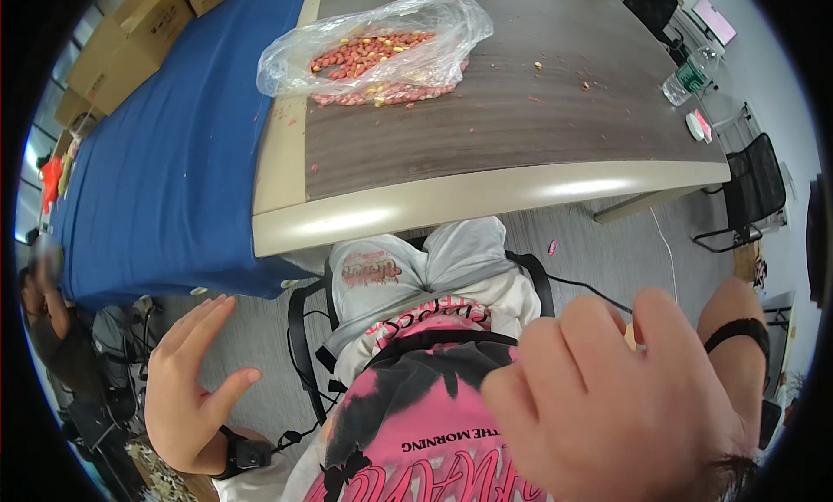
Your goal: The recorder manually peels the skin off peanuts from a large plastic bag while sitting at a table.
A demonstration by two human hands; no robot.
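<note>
My left hand (186, 389) is raised at the lower left with its fingers spread and nothing in it; a dark band sits on its wrist. Close to the camera at the lower right, my right hand (607, 398) has its fingers curled inward, and whether anything is inside cannot be seen. Both hands hover above my lap and pink-and-black shirt (425, 424). On the wood-topped table (486, 129) ahead lies a clear plastic bag (373, 46), open, with a heap of red-skinned peanuts (373, 64) in and under it, well beyond both hands.
A blue cloth (165, 155) covers the table to the left, with cardboard boxes (130, 33) beyond it. A water bottle (690, 77) stands at the table's far right. Black chairs (751, 190) stand on the right. Another person (48, 320) is at the left edge.
</note>
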